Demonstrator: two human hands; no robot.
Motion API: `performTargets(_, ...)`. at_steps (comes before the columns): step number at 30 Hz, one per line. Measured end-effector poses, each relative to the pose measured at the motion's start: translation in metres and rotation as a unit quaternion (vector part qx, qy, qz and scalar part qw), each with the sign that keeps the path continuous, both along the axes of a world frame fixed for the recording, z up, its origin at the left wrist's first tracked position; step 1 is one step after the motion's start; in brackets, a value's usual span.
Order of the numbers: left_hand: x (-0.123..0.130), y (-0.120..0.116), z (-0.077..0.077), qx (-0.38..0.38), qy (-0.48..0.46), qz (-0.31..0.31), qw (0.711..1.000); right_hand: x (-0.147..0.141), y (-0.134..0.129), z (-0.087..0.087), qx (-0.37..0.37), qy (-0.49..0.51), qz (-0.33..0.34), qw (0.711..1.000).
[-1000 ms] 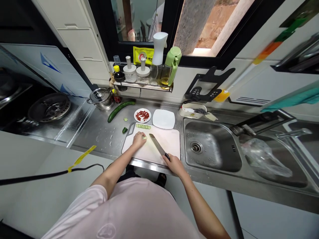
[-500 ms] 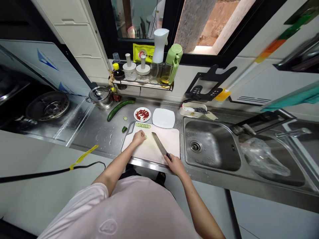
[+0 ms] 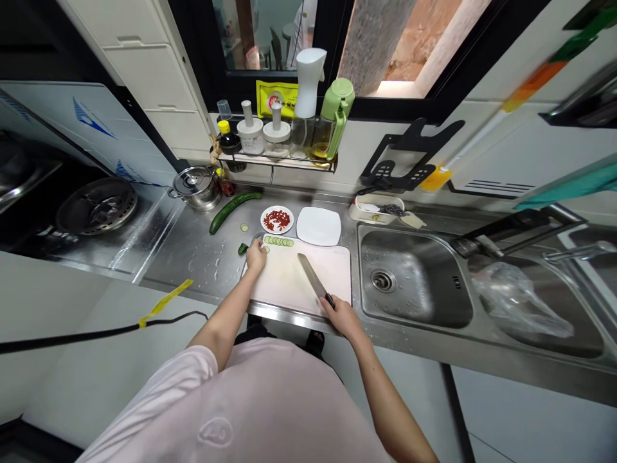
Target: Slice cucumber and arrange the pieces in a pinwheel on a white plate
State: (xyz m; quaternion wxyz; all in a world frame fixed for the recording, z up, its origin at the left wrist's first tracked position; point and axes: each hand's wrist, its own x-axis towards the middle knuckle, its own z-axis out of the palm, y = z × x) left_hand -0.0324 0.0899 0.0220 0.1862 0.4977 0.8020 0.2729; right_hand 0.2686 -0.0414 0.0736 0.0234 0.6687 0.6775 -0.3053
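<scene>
My right hand [image 3: 339, 314] is wrapped round the black handle of a knife [image 3: 312, 276], whose blade lies over the white cutting board [image 3: 322, 257]. My left hand [image 3: 256, 256] is closed at the board's upper left, fingertips beside a small cucumber slice [image 3: 267, 249]; whether it grips the slice is too small to tell. A row of overlapping cucumber slices [image 3: 278, 240] lies along the board's top edge. Left of the board are a cucumber end piece [image 3: 242, 249], a lone slice [image 3: 244, 227] and a long cucumber [image 3: 231, 211].
Behind the board stand a plate of chopped red pieces [image 3: 277, 220] and a bare white plate [image 3: 319, 226]. A steel sink [image 3: 414, 276] is at the right, a lidded pot [image 3: 195, 188] at the left. Above hangs a rack [image 3: 279, 161] with jars and bottles.
My left hand has moved left and up across the board, with a small slice now near its fingertips. My right hand and the knife have kept their place on the board.
</scene>
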Motion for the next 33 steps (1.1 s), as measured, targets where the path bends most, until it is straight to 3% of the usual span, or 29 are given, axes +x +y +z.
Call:
performTargets(7, 0.000, 0.004, 0.004, -0.004, 0.029, -0.044, 0.999, 0.000, 0.000, -0.002, 0.003, 0.002, 0.001, 1.000)
performTargets(16, -0.015, 0.001, -0.006, -0.040, 0.034, -0.108, 0.993, 0.004, -0.001, -0.007, 0.014, 0.012, -0.001, 1.000)
performTargets(21, -0.013, -0.001, -0.001, -0.046, 0.065, -0.128, 0.989, 0.005, 0.000, -0.007, 0.012, 0.008, -0.001, 1.000)
performTargets(29, 0.001, -0.007, 0.012, -0.027, 0.086, -0.109, 0.990, 0.001, 0.001, -0.004, -0.004, -0.008, -0.015, 1.000)
performTargets(33, 0.023, 0.000, 0.019, 0.003, 0.069, -0.160, 0.985, 0.000, 0.002, -0.008, -0.002, -0.016, -0.028, 0.999)
